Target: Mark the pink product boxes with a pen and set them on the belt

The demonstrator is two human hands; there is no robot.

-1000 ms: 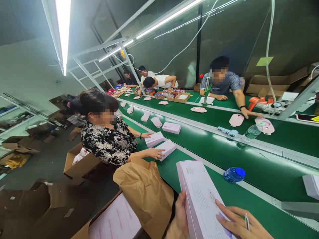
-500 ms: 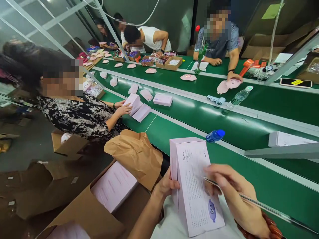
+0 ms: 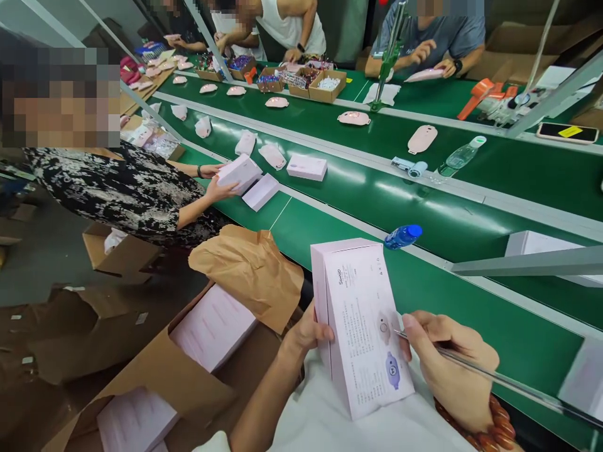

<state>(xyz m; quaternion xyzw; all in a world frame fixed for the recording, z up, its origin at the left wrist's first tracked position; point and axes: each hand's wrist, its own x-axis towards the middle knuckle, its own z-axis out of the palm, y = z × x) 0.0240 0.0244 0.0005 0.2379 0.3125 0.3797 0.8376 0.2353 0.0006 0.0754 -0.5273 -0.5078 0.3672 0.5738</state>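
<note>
- The person's left hand [image 3: 306, 333] grips the lower left side of a pale pink rectangular cardboard box [image 3: 362, 326], its fingers closed around the box's far side and the thumb [image 3: 324, 334] pressed against the near edge.
- The box stands tilted in front of the person, its white printed panel facing up, above a green conveyor belt [image 3: 518, 314].
- The right hand [image 3: 452, 367] is just beside the box's right edge, its fingers [image 3: 464, 351] closed around a long thin silver pen [image 3: 499, 376], whose tip is at that edge.
- A reddish-brown bead bracelet [image 3: 494, 427] circles the right wrist.
- A clear water bottle with a blue cap [image 3: 402, 236] lies on the belt just beyond the box.
- To the left, crumpled brown kraft paper [image 3: 247, 276] hangs over an open brown cardboard carton [image 3: 136, 376] holding pale pink boxes [image 3: 214, 326].
- Across the belt, a co-worker in a black-and-white floral blouse [image 3: 113, 188] holds another pink box [image 3: 240, 174].
</note>
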